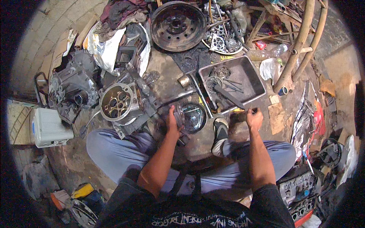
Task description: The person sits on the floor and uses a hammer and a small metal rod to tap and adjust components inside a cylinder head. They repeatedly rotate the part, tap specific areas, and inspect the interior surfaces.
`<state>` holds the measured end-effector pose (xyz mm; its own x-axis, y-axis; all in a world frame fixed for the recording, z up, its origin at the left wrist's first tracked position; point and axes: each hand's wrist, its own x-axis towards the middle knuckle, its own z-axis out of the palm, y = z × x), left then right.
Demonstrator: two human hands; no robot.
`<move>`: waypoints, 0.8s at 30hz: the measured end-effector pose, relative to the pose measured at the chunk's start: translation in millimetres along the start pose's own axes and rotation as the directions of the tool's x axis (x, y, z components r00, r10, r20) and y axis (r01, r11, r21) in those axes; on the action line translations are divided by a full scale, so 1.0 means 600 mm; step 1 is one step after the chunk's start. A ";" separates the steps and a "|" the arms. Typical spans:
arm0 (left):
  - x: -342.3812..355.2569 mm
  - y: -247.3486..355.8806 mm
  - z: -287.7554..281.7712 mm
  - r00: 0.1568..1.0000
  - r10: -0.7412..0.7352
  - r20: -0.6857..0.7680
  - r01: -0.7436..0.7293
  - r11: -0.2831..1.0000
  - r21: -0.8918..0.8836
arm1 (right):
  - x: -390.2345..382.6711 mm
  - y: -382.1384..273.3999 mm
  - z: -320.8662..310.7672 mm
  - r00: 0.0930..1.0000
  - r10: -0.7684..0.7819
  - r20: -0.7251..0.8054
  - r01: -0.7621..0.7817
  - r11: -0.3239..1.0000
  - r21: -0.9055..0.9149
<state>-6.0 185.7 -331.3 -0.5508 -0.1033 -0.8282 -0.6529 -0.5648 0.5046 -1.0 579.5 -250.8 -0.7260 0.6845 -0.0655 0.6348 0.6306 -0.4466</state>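
Observation:
My left hand [173,122] is closed around the side of a round greyish part [179,117], whose kind I cannot make out. That part is tilted against a round dark pan [194,118] with a shiny, wet-looking inside. Right of the pan, my right hand [255,119] is closed in a loose fist. Something small and dark shows at its fingers, too small to name. Ahead of the right hand is a rectangular metal tray [253,76], which holds gears [213,83], thin rods and a flat dark bar [229,97]. A metal tube [201,95] leans along the tray's left side.
At left sit an open gearbox housing [118,102], a large grimy casing [74,81] and a grey plastic case [51,127]. A wheel rim [178,26] lies beyond. Wooden poles [294,53] rise at right. My shoe [219,136] is close to the pan.

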 end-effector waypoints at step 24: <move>-0.035 0.009 -0.046 0.986 0.123 0.112 -0.107 0.985 -0.138 | -0.152 -0.157 0.123 0.478 -0.814 0.331 0.786 0.564 0.251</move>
<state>16.5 162.3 -317.9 -0.6814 -0.0797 -0.7276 -0.5121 -0.6583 0.5517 -13.9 431.0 -268.6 -0.9510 -0.3070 0.0366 -0.2793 0.8021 -0.5279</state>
